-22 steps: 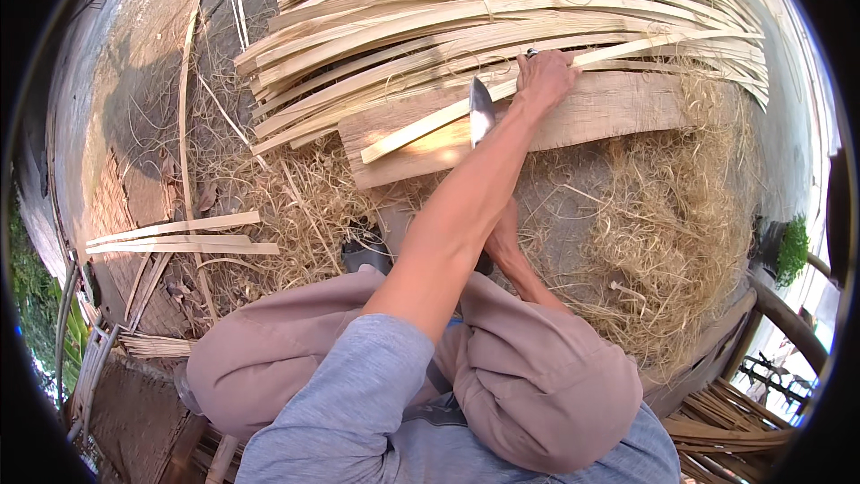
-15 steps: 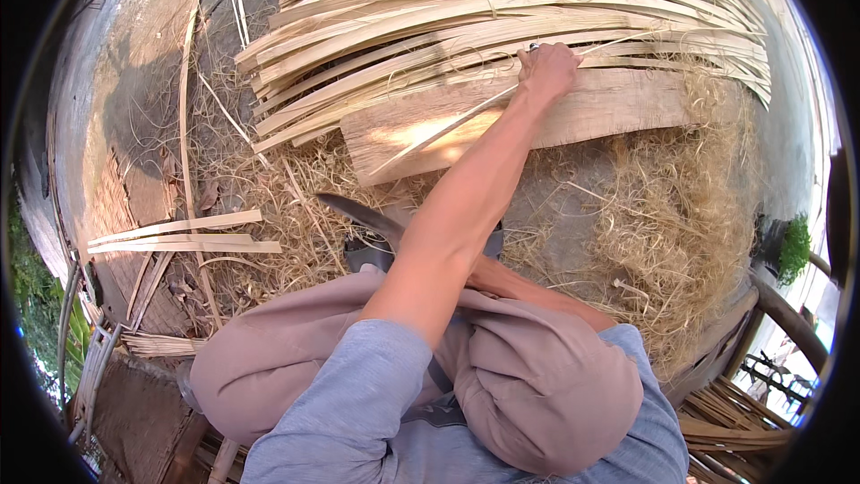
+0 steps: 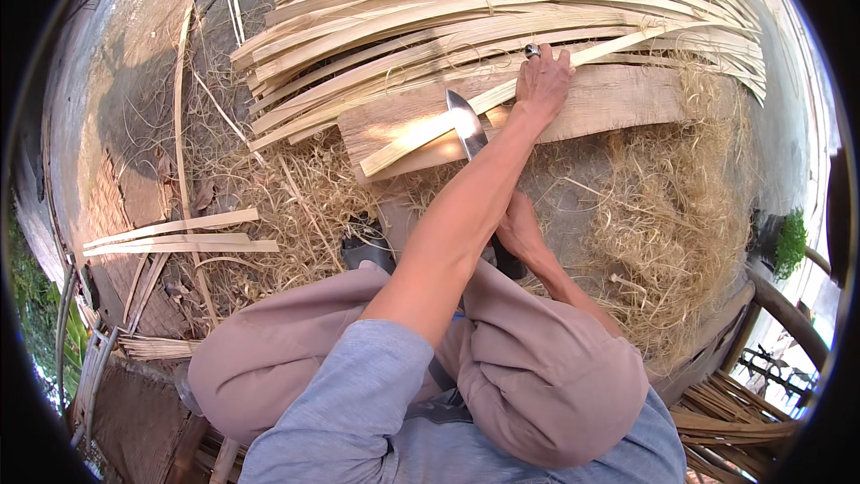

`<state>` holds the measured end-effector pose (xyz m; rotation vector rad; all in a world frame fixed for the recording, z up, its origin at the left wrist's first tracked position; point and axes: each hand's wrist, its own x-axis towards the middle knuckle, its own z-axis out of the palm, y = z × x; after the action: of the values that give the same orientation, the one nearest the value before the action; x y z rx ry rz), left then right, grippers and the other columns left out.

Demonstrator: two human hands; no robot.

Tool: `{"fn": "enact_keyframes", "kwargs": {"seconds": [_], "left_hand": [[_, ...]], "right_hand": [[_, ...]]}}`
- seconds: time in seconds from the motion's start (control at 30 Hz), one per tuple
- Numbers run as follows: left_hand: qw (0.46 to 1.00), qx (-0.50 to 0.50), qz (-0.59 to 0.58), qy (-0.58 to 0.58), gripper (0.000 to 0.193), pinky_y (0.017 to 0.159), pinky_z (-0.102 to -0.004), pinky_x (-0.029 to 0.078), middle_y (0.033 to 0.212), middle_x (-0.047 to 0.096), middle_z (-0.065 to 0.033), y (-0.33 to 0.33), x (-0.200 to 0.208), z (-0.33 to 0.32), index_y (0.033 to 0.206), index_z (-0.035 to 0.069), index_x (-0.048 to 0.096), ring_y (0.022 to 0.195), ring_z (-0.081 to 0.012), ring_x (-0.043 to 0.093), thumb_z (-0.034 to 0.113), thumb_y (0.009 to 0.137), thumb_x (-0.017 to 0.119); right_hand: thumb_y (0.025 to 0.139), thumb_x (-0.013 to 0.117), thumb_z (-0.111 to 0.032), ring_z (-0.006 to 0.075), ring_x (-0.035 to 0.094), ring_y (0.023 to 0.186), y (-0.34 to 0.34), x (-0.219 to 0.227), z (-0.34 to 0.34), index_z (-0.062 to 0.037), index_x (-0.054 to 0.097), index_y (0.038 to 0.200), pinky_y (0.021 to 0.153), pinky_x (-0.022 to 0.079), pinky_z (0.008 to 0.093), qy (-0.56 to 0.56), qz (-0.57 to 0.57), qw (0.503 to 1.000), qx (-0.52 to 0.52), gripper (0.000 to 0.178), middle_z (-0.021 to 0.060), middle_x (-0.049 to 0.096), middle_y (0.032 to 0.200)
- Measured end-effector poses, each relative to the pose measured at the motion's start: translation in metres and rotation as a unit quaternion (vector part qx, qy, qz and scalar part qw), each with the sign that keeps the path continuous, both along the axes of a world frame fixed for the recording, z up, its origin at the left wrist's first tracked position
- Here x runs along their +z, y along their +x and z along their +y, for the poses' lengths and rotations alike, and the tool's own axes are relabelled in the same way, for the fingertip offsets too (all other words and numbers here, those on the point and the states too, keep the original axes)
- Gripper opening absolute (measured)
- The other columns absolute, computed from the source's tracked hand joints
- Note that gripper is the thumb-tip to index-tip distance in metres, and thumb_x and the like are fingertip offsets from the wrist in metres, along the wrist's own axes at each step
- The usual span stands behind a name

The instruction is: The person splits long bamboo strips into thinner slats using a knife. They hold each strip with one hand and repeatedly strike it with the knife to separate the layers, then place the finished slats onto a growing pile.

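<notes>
A long pale bamboo strip (image 3: 408,145) lies slanted over a wooden board (image 3: 618,94), its broad face turned up. My left hand (image 3: 544,79), with a ring on one finger, is closed on the strip near the board's far edge. From below, a knife (image 3: 465,121) reaches up, its shiny blade lying across the strip left of that hand. The knife's lower part passes out of sight behind my left forearm. There my right hand (image 3: 520,222) is closed around it, with its fingers partly covered.
Beyond the board spreads a wide layer of bamboo strips (image 3: 376,31). Curly shavings (image 3: 663,215) cover the ground on both sides. Several short strips (image 3: 188,244) lie at the left. Bundled strips (image 3: 726,421) sit at the lower right.
The knife has swung from near my left knee up onto the strip, and my right hand has come forward. The strip has turned from its edge to its broad face.
</notes>
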<state>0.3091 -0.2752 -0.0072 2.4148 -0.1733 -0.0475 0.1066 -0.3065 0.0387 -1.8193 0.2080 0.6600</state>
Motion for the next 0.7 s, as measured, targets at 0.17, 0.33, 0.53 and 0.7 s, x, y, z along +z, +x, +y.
{"fn": "enact_keyframes", "kwargs": {"seconds": [0.17,0.33,0.53,0.7], "left_hand": [[0.999,-0.01,0.014,-0.044,0.037,0.085,-0.0504,0.058,0.115,0.059,-0.0256,-0.002,0.008,-0.001,0.13,0.003,0.063,0.099,-0.0412,0.067,0.029,0.105,0.058],[0.997,-0.006,0.049,-0.064,0.039,0.088,-0.0502,0.056,0.117,0.058,-0.0263,0.004,0.007,0.013,0.135,0.005,0.063,0.102,-0.0404,0.066,0.029,0.105,0.056],[0.998,-0.023,0.038,-0.046,0.037,0.091,-0.0498,0.055,0.117,0.059,-0.0258,0.003,0.01,0.01,0.132,0.004,0.064,0.106,-0.0408,0.065,0.029,0.106,0.055],[0.997,-0.015,0.056,-0.053,0.038,0.09,-0.0517,0.056,0.118,0.059,-0.0242,0.002,0.008,0.012,0.131,0.003,0.064,0.106,-0.04,0.066,0.031,0.106,0.055]], "right_hand": [[0.107,0.052,-0.024,0.0134,0.063,0.052,-0.002,-0.018,0.025,0.0051,0.066,0.103,0.049,0.05,0.0323,-0.037,-0.33,0.942,-0.051,0.032,0.0073,0.065,0.07],[0.103,0.059,-0.022,0.0271,0.074,0.091,0.028,0.017,-0.004,0.0077,0.067,0.112,0.08,0.058,0.0426,-0.018,0.135,0.988,0.069,0.032,0.0195,0.076,0.098],[0.097,0.065,-0.018,0.0343,0.072,0.106,-0.025,-0.017,0.037,0.0078,0.065,0.114,0.09,0.055,0.0474,-0.06,-0.189,0.975,0.105,0.031,0.0242,0.074,0.104],[0.099,0.063,-0.019,0.027,0.075,0.087,0.001,-0.007,0.026,0.0041,0.065,0.116,0.075,0.058,0.0387,0.077,-0.02,0.994,-0.074,0.029,0.0236,0.073,0.094]]}}
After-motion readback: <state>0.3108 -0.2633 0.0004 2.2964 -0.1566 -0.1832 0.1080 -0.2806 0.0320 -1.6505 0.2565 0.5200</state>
